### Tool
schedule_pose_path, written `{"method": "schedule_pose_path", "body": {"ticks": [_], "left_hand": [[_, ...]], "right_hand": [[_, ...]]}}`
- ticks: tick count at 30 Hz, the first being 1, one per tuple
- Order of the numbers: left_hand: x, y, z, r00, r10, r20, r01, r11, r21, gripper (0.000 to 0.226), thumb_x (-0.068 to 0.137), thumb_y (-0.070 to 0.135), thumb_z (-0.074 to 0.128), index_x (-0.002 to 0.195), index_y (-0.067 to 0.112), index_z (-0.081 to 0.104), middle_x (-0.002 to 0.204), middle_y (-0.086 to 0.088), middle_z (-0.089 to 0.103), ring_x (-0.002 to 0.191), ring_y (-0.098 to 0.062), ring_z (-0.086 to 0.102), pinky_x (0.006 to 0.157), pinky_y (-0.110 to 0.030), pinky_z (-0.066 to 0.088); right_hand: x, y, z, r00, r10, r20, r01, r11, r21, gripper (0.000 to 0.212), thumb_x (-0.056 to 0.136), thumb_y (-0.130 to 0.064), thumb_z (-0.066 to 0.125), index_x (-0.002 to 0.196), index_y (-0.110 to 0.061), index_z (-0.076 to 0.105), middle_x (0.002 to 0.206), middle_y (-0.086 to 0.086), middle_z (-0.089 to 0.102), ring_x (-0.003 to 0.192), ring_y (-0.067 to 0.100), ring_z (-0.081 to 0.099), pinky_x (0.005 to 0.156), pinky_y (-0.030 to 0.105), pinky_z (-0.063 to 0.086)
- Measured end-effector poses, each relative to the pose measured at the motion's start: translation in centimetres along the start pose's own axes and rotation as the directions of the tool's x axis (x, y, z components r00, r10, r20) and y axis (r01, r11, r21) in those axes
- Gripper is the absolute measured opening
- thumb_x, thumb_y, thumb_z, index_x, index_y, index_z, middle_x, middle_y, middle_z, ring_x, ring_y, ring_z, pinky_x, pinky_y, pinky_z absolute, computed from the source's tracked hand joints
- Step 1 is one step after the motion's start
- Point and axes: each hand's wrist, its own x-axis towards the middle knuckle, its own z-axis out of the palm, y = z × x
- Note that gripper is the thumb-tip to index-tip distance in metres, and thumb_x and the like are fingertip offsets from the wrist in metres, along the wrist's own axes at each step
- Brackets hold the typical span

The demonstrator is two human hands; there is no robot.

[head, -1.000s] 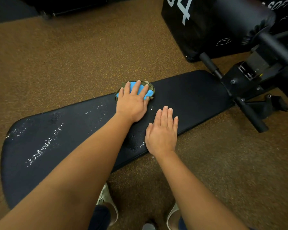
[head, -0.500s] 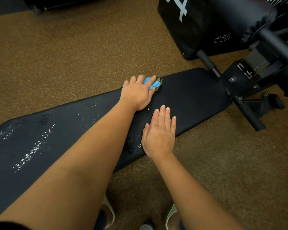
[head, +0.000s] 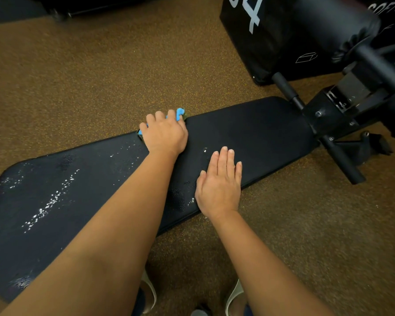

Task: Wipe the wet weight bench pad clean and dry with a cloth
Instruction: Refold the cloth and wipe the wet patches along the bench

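left hand (head: 164, 133) grips crumpled blue cloth (head: 179, 111) at far edge of black bench pad (head: 249, 133), could slide off; right hand (head: 219, 181) flat, empty.

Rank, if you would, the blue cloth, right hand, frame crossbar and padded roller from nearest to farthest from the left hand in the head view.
1. blue cloth: in the left hand, far edge of the bench pad.
2. right hand: flat on the pad, near side.
3. frame crossbar: right of the pad.
4. padded roller: top right.
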Motion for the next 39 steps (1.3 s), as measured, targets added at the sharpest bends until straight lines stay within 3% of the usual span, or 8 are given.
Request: {"method": "schedule_pose_path", "body": {"ticks": [3,9,17,23,29,33,35,39], "left_hand": [[-0.4,1.1,0.1,0.999,0.034,-0.001,-0.034,0.999,-0.008,0.04,0.098,0.039,0.03,0.124,0.016,0.051,0.123,-0.012,0.054,0.114,-0.035,0.042,0.096,-0.048,0.029],[-0.3,-0.2,0.2,0.937,0.347,0.044,-0.347,0.938,-0.016,0.047,0.1,0.045,0.029,0.145,0.032,0.033,0.142,-0.002,0.044,0.124,-0.032,0.039,0.103,-0.048,0.029],[-1.5,-3.0,0.0,0.99,0.139,0.022,-0.138,0.989,-0.044,0.055,0.097,0.043,0.02,0.143,0.022,0.04,0.141,-0.009,0.047,0.128,-0.039,0.037,0.109,-0.051,0.023],[-2.6,-5.0,-0.6,0.884,0.46,0.078,-0.454,0.887,-0.083,0.059,0.095,0.051,0.017,0.146,0.03,0.035,0.157,0.001,0.027,0.144,-0.037,0.016,0.113,-0.054,0.016],[-3.6,-3.3,-0.6,0.945,0.314,0.088,-0.312,0.949,-0.031,0.053,0.098,0.048,0.02,0.147,0.033,0.033,0.159,0.001,0.02,0.144,-0.044,0.006,0.115,-0.055,0.012],[-4.9,-3.9,-1.0,0.804,0.579,0.133,-0.577,0.815,-0.062,0.064,0.092,0.052,0.008,0.146,0.031,0.035,0.157,0.002,0.025,0.145,-0.042,0.007,0.114,-0.055,0.015],[-4.8,-4.7,-1.2,0.77,0.622,0.145,-0.622,0.781,-0.047,0.061,0.094,0.052,0.008,0.148,0.034,0.03,0.159,0.005,0.02,0.146,-0.037,0.002,0.116,-0.052,0.011],[-5.9,-2.6,-0.9,0.887,0.443,0.128,-0.44,0.896,-0.055,0.05,0.101,0.044,0.023,0.149,0.033,0.027,0.16,0.006,0.015,0.146,-0.037,-0.003,0.117,-0.054,0.005]], "right_hand": [[0.0,0.0,0.1,1.0,-0.001,0.014,0.001,1.0,0.0,0.062,0.096,-0.034,0.025,0.148,-0.002,0.019,0.158,0.017,0.01,0.147,0.028,0.002,0.119,0.048,0.005],[0.0,-0.2,0.1,1.0,0.004,0.003,-0.004,1.0,-0.013,0.063,0.094,-0.035,0.021,0.147,-0.002,0.021,0.158,0.017,0.012,0.147,0.029,0.004,0.118,0.048,0.006],[0.0,-0.2,-0.3,0.999,0.013,0.046,-0.012,1.0,-0.007,0.061,0.097,-0.034,0.025,0.149,-0.003,0.012,0.159,0.015,0.003,0.147,0.027,-0.004,0.119,0.047,0.002],[0.0,-0.2,-0.2,1.0,0.021,0.02,-0.021,1.0,0.005,0.062,0.097,-0.033,0.031,0.148,-0.002,0.017,0.158,0.016,0.008,0.147,0.028,0.0,0.119,0.048,0.002],[-0.2,-0.3,-0.1,0.998,0.054,0.007,-0.054,0.999,-0.003,0.062,0.096,-0.035,0.031,0.148,-0.002,0.019,0.158,0.016,0.01,0.147,0.029,0.004,0.118,0.05,0.004],[-0.3,-0.3,-0.2,0.998,0.062,0.019,-0.062,0.998,-0.001,0.063,0.097,-0.036,0.03,0.149,-0.003,0.016,0.159,0.015,0.007,0.147,0.028,0.001,0.118,0.048,0.002],[-0.3,-0.2,-0.3,0.998,0.058,0.019,-0.058,0.998,-0.006,0.063,0.097,-0.036,0.03,0.149,-0.003,0.015,0.159,0.015,0.007,0.147,0.028,0.001,0.118,0.048,0.003],[-0.4,-0.2,-0.3,0.997,0.074,0.021,-0.074,0.997,0.002,0.064,0.097,-0.037,0.031,0.149,-0.002,0.016,0.158,0.016,0.007,0.147,0.028,0.001,0.118,0.048,0.001]]}}
